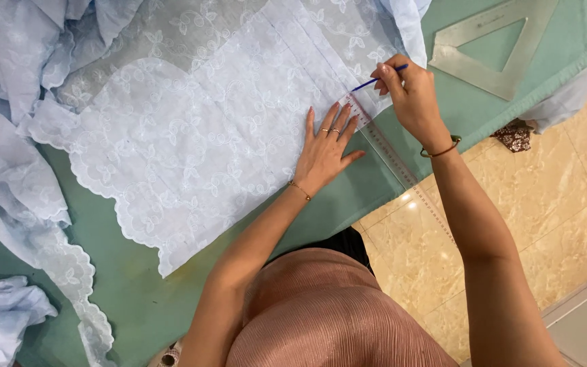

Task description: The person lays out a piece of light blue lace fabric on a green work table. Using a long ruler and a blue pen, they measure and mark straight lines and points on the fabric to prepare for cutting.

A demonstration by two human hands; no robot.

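My left hand (325, 151) lies flat, fingers spread, pressing the clear plastic straight ruler (392, 158) onto the pale blue embroidered lace fabric (198, 136). My right hand (412, 95) is pinched closed around a thin blue pen (378, 79), tip at the ruler's edge near the cloth's right border.

Fabric looks light, soft and limp, and the open lace will likely snag and stretch (scalloped hem especially), so I'd judge it needs flat palm pressure, not pinching; lift it only by the denser seam strip. The ruler is stiff but slick and probably slides on the lace unless I hold it down close to the pen.

The surface is a green cloth-covered worktop (130, 278), and the ruler's lower end overhangs its edge. A clear plastic triangle set square (504, 68) lies at the top right, well apart. More blue cloth is bunched at the left. Below is a glossy beige tiled floor (545, 204), with a small dark patterned scrap (513, 134) at the worktop's edge.
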